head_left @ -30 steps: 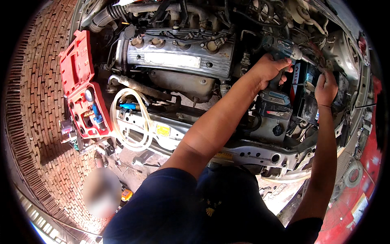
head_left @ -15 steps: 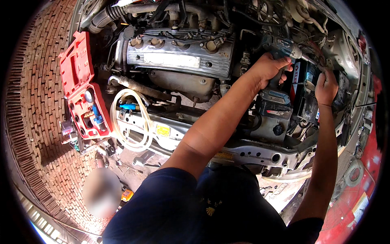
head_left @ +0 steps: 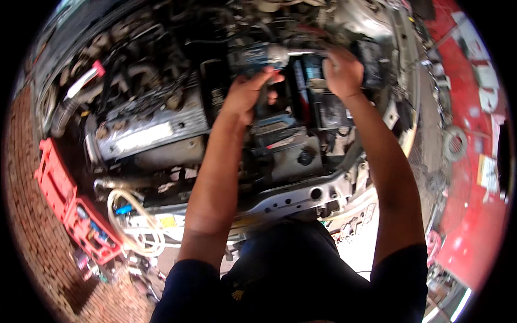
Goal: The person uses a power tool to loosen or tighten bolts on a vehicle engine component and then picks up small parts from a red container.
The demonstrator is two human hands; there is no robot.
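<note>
My left hand [head_left: 249, 89] is closed on a blue-and-black cordless power driver [head_left: 250, 56] in the engine bay, its thumb and fingers round the handle. A long silver bit or extension [head_left: 297, 53] runs rightward from the driver's nose. My right hand [head_left: 343, 71] is curled at the far end of that shaft, its fingertips mostly hidden, above the black car battery [head_left: 333, 110]. The picture is blurred, so I cannot make out what the tip meets.
The silver valve cover [head_left: 188, 116] is on the left. An open red case of tools [head_left: 56, 177] and a coiled clear hose [head_left: 159, 242] lie along the bay's left front. The metal front crossmember [head_left: 339, 188] spans below my hands; a red panel [head_left: 463, 237] stands at right.
The view has swung and blurred: the engine bay appears rotated, with both hands and the driver further left in frame and more red panel showing. My grip on the driver looks the same.
</note>
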